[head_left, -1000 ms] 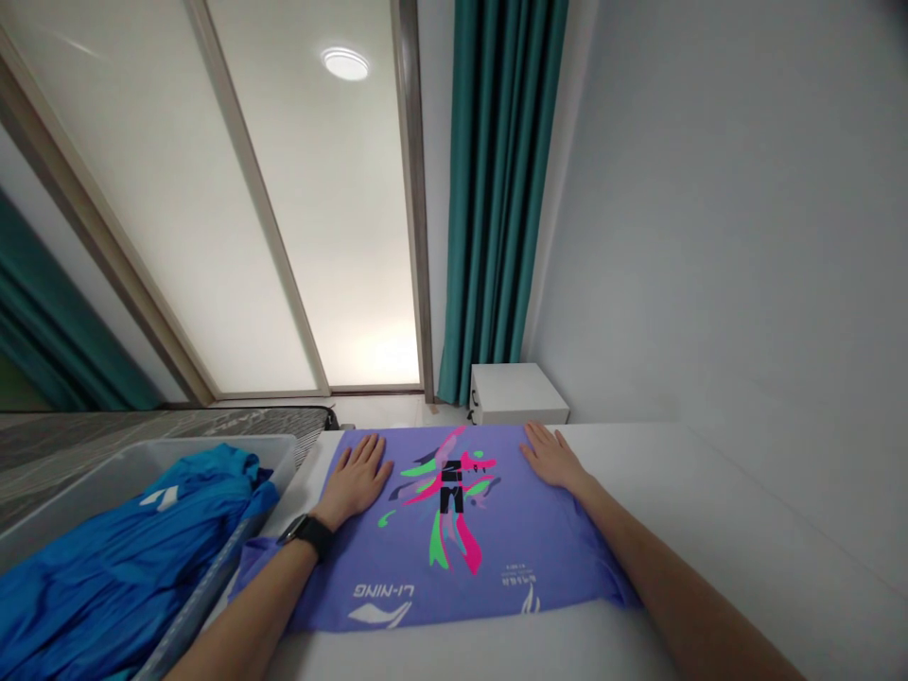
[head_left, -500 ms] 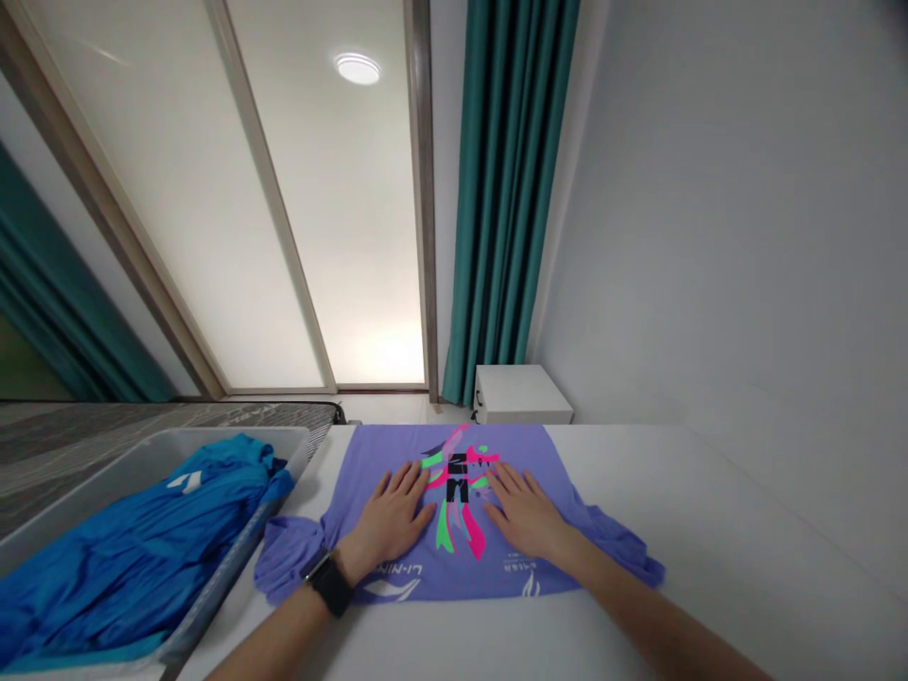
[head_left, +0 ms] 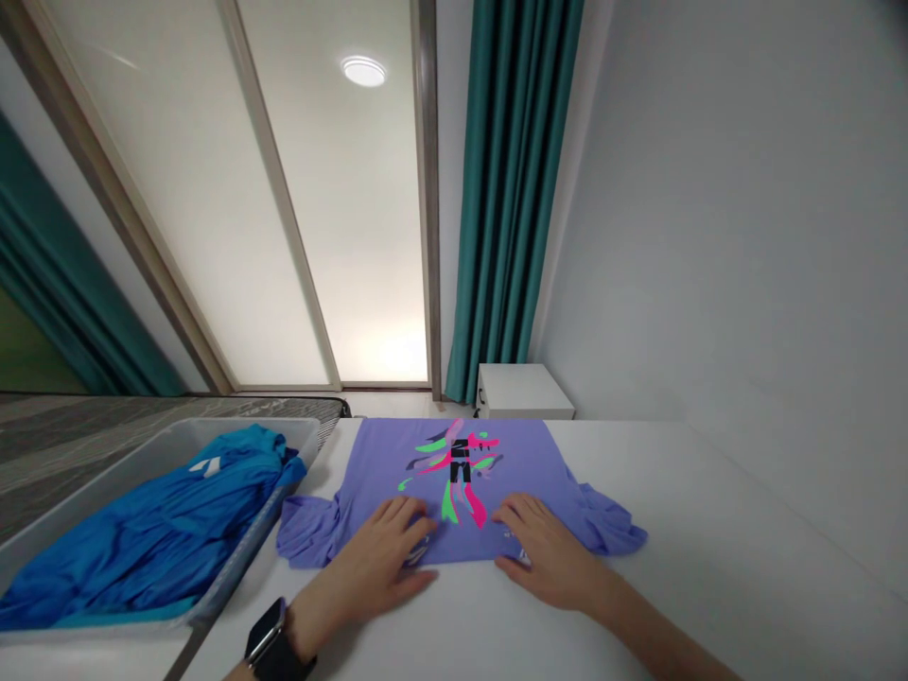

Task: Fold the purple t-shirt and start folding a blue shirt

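A purple T-shirt [head_left: 397, 454] lies spread on the white table, with a pink, green and black print at its middle. Its sleeves bunch up at both sides. My left hand [head_left: 387, 558], a black watch [head_left: 276, 643] on its wrist, rests at the shirt's near edge. Its fingers lie on the cloth and its thumb sticks out over the bare tabletop. Opposite it, my right hand [head_left: 546, 558] is placed likewise, fingers on the fabric and thumb by the near edge. Both hands are open, partly covering the white lettering near that edge.
To the left, a translucent plastic bin [head_left: 205, 605] holds blue clothing [head_left: 163, 530]. The white table [head_left: 709, 530] stretches to the grey wall [head_left: 744, 236] at right. Beyond the far edge stand a small white cabinet [head_left: 525, 388], a green curtain [head_left: 515, 189] and frosted sliding doors [head_left: 355, 236].
Both hands have slid toward me, from beside the print down to the shirt's near edge. Their thumbs now reach past the cloth. The view has shifted slightly.
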`<state>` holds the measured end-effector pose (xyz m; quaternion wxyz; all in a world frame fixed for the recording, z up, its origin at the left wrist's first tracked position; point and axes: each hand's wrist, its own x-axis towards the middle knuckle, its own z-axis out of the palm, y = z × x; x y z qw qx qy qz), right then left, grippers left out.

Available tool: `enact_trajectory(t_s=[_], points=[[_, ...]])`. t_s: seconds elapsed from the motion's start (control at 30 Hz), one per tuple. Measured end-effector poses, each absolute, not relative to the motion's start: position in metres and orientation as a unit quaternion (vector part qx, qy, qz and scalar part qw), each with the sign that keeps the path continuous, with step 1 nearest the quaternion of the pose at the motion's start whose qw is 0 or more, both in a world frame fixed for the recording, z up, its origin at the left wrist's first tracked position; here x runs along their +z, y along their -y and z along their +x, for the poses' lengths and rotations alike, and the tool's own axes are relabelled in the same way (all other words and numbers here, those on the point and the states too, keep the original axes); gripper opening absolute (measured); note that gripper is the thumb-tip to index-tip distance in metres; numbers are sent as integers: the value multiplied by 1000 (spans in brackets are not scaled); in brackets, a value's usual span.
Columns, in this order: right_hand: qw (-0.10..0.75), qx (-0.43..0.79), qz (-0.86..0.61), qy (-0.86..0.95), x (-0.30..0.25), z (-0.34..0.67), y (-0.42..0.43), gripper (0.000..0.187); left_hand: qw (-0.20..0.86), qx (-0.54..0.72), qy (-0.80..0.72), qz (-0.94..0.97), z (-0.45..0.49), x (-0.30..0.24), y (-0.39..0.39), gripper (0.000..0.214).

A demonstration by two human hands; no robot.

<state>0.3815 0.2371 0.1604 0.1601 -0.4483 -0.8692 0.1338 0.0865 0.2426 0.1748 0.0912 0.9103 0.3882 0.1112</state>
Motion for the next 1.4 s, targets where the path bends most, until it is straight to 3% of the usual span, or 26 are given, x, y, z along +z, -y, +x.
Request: enact_trajectory(t_s=[0.1,0.23,0.4,0.57,0.7,0.8,0.9,0.97,1.17,1.23,1.4], points=[[158,103,-465,865,156,401,-220,43,79,92,-422,898,62,169,-227,45],[165,29,-527,833,128,457,-214,60,9,122,-523,843,9,140,-217,66],[220,5,-648,729,88,520,-219,58,-46,175,-634,752,-33,107,-215,60],[317,95,-635,698,101,525,-228,35,-46,176,-641,746,-31,118,-226,46],[431,168,-645,608,137,510,-228,33,7,280,-632,722,-20,147,-232,40],[528,222,-653,496,165,504,-232,45,86,391,-647,649,-9,178,-239,44],[569,322,-635,411,187,504,-241,57,196,465,-636,584,-1,205,-253,59],[558,369,-627,399,192,508,-246,61,214,445,-628,601,-3,214,-262,64],[438,417,-637,478,158,538,-245,55,103,267,-633,719,-23,191,-262,54],[405,341,-649,547,142,545,-239,46,70,238,-629,737,-26,180,-252,50],[289,-19,-646,707,125,522,-225,39,-37,82,-659,746,-15,158,-229,49]])
